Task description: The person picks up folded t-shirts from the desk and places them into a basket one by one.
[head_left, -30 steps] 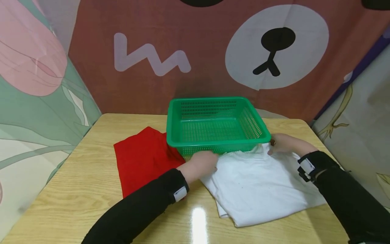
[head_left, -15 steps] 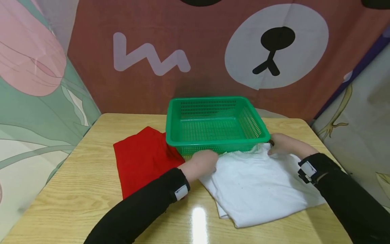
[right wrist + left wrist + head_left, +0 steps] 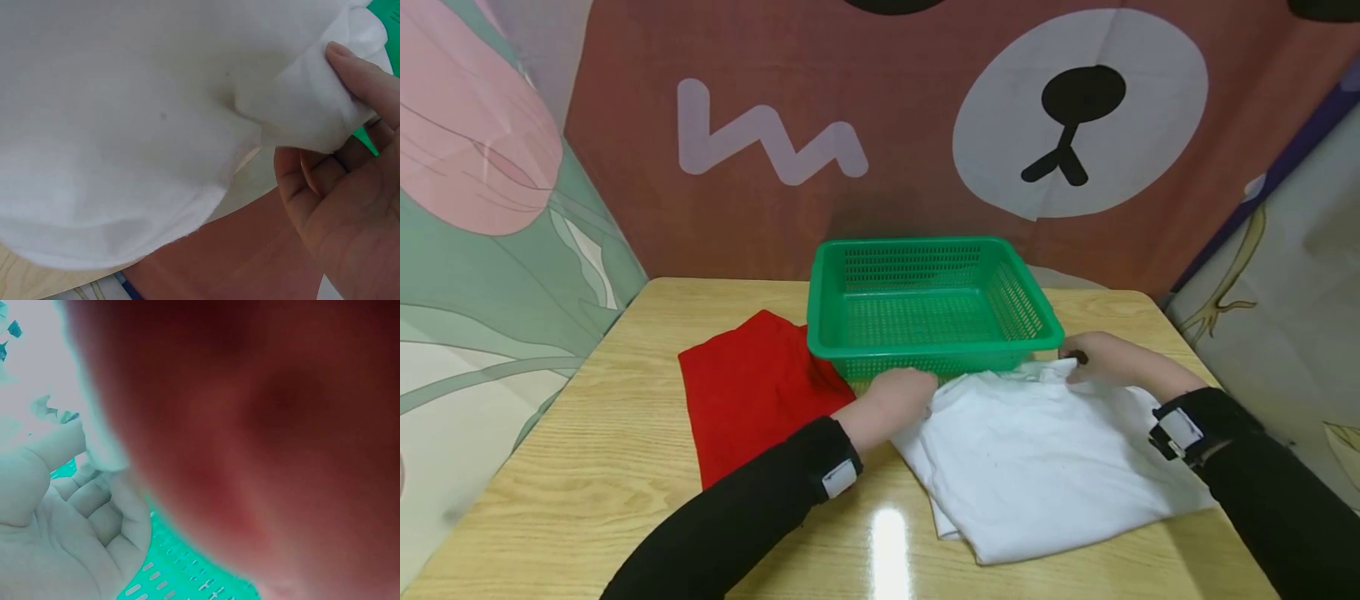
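Note:
A folded white cloth (image 3: 1045, 475) lies on the right half of the table, its far edge close to the basket. My left hand (image 3: 898, 404) pinches its far left corner, and in the left wrist view the fingers (image 3: 128, 519) are curled with the thumb against the white fabric. At the far right corner my right hand (image 3: 1105, 360) grips the cloth. The right wrist view shows the thumb (image 3: 362, 75) on top of a gathered fold, with fingers bent beneath it. Part of the fabric hangs down in that view.
A green perforated plastic basket (image 3: 917, 312) stands behind the white cloth with nothing inside. Left of it lies a folded red cloth (image 3: 752, 392), partly under my left arm. The wooden table (image 3: 587, 467) ends against a printed brown fabric wall (image 3: 760, 233).
My right hand has shifted slightly right and away from the basket, pulling the cloth's right side with it. The left hand stays almost still at its corner.

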